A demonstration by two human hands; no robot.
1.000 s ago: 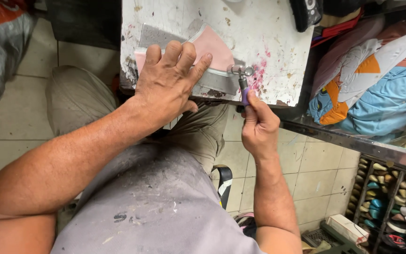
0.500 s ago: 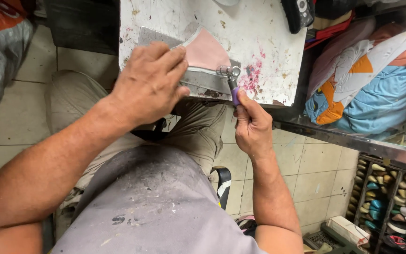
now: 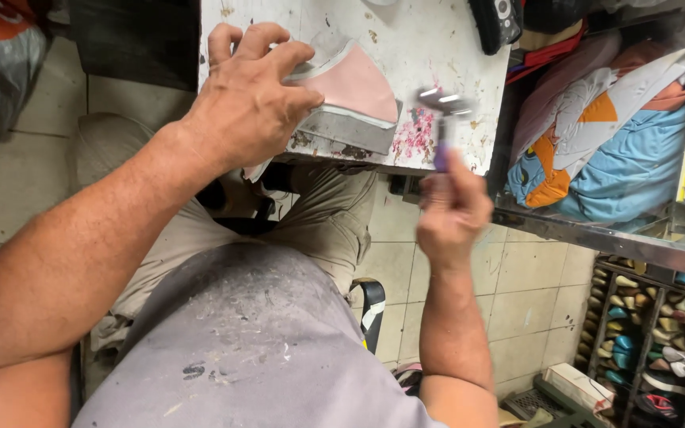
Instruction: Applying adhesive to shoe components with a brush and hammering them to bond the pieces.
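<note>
1. Fingers (image 3: 251, 47) of my left hand (image 3: 251, 111) are spreading wide and pressing flat on the pink and grey piece (image 3: 350, 99), pinning it at the near edge of the stained white table (image 3: 438, 47). The grip is only downward pressure, so I am judging the piece could be sliding toward my lap if that pressure is easing.
2. My right hand (image 3: 453, 214) is closing tight around the purple handle of a small hammer (image 3: 441, 119), raised just beside the piece; its metal head is blurring.
3. A blow landing off target could be hitting my left fingertips, which are lying close to the strike zone.
4. I am also worrying about marking the soft pink face with a skewed strike.
</note>
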